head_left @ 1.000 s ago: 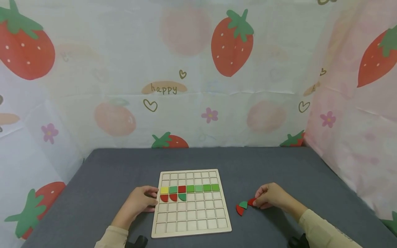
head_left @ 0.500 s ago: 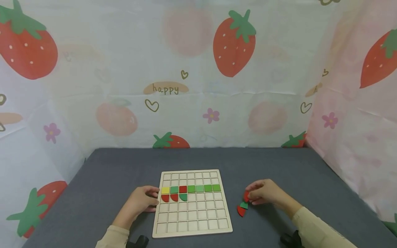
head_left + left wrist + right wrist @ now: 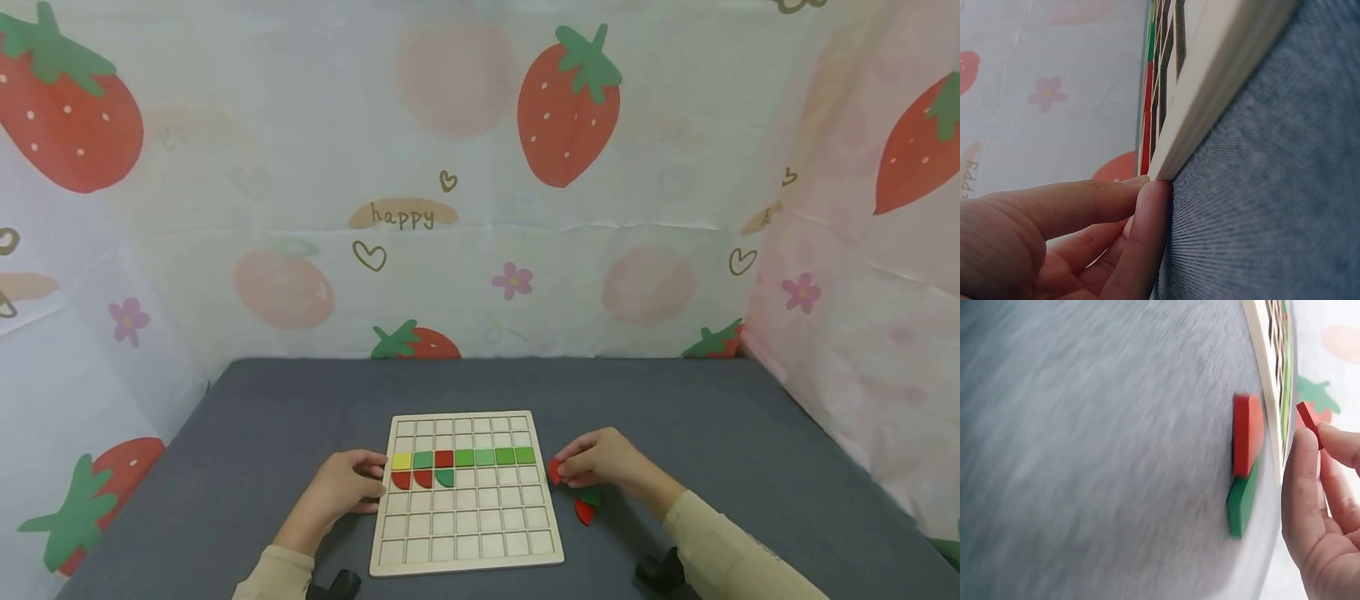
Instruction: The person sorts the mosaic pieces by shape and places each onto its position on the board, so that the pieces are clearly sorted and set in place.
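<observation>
In the head view a pale wooden grid board (image 3: 467, 525) lies on the grey cloth. My left hand (image 3: 347, 483) is at its left edge; in the left wrist view finger and thumb tips (image 3: 1154, 194) pinch the rim. My right hand (image 3: 600, 460) pinches a red quarter-circle tile (image 3: 555, 472) just off the board's right edge, and the tile is tilted up in the right wrist view. Below that hand, a red quarter-circle tile (image 3: 584, 512) and a green one (image 3: 590, 497) lie together on the cloth, the green partly hidden by the hand.
One board row holds square tiles: a yellow one (image 3: 402, 461), a red one (image 3: 444, 459) and several green ones (image 3: 505, 456). Below them sit two red quarter-circle tiles (image 3: 423, 478) and a green one (image 3: 445, 477). A strawberry-print curtain (image 3: 480, 167) stands behind the table.
My right hand has picked the red quarter-circle tile up from beside the green one and carried it left, near the board's right edge. The left hand stays at the board's edge.
</observation>
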Demonstrator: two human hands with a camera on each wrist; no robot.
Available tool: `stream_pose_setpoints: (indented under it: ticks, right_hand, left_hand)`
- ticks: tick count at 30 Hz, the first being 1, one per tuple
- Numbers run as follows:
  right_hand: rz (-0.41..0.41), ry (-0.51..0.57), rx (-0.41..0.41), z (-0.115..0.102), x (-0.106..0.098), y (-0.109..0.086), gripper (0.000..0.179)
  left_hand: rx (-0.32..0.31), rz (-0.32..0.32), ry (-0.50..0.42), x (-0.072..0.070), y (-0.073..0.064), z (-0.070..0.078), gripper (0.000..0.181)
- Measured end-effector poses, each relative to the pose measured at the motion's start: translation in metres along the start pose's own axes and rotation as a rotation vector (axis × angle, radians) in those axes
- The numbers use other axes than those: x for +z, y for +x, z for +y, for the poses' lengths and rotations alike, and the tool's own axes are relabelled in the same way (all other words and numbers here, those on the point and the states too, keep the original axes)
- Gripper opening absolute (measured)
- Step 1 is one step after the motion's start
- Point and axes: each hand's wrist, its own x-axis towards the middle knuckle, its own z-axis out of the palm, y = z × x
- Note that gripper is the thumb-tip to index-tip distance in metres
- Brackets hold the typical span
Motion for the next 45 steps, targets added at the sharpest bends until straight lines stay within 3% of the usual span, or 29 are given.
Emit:
stream_pose_setpoints:
  ticks: [16,45]
  right_hand:
    - [-0.042,0.038,-0.031,-0.015,0.034,0.019,0.023]
    - [-0.066,-0.093,-0.062,-0.039,0.083,0.048,0.013]
  left_hand:
    - [0.014,0.002,-0.009,0.0,0.001,-0.002,0.047]
    - [0.002,-0.003,-0.023,0.0,0.002,-0.002,0.048]
